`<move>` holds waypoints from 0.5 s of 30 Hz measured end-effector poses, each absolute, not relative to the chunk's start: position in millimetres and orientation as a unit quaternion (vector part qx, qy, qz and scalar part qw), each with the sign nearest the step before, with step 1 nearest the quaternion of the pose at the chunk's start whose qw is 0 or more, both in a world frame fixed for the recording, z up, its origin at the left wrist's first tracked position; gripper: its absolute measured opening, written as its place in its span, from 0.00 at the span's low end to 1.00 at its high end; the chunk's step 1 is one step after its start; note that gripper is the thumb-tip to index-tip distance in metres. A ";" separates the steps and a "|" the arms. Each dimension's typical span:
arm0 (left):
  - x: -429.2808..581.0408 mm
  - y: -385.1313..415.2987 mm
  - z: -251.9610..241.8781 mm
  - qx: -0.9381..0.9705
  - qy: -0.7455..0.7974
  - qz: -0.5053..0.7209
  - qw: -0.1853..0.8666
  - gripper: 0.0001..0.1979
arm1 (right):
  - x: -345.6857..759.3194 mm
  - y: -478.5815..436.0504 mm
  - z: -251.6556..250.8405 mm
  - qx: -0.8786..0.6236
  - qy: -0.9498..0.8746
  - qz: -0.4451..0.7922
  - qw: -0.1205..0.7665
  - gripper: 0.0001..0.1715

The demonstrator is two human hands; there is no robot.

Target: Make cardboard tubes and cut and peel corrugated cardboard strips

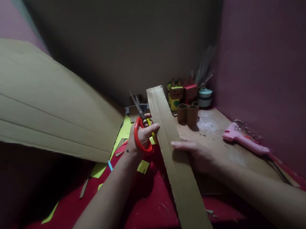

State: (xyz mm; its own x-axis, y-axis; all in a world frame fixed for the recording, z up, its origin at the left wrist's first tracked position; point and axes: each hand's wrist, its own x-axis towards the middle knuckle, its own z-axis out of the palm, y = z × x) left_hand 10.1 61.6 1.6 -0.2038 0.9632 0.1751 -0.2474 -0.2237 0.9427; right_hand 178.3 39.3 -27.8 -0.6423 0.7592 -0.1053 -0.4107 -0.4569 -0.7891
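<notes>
A long cardboard strip (180, 174) runs from the near edge of the view toward the far wall, above the bench (147, 210) with its red cover. At its left edge, the left hand (143, 137) is curled around the red and yellow handles of the scissors (142, 113), its thumb reaching to the strip; the blades stand slightly parted, pointing far. On the strip's right side, the right hand (201, 154) lies half open with fingers over the strip's face; it is blurred, so whether it grips or only rests there I cannot tell.

To the left a large cardboard sheet (52, 106) stands tilted, and a small yellow paper piece (143, 167) lies between it and the strip. To the right are brown tubes (192, 115) and a pink glue gun (244, 140). Farther back stand a yellow figure (176, 93) and a lidded jar (205, 99).
</notes>
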 end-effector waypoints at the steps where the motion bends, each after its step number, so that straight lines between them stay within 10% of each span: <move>1: 9.1 62.9 -0.7 0.426 0.412 0.662 0.458 0.25 | 179.3 35.3 -29.1 -0.229 -0.395 0.829 0.325 0.16; 15: -6.9 61.1 -6.6 0.392 0.399 0.687 0.463 0.18 | 191.1 34.6 -32.2 -0.166 -0.451 0.841 0.247 0.20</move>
State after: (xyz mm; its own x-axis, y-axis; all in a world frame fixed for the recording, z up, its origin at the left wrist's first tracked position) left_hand -6.9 61.1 -6.6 -0.2638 0.9497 0.1685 -0.3238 -0.2517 0.9120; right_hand 191.1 34.6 -32.2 -0.8228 0.5654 -0.0570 -0.2651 -0.4706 -0.8416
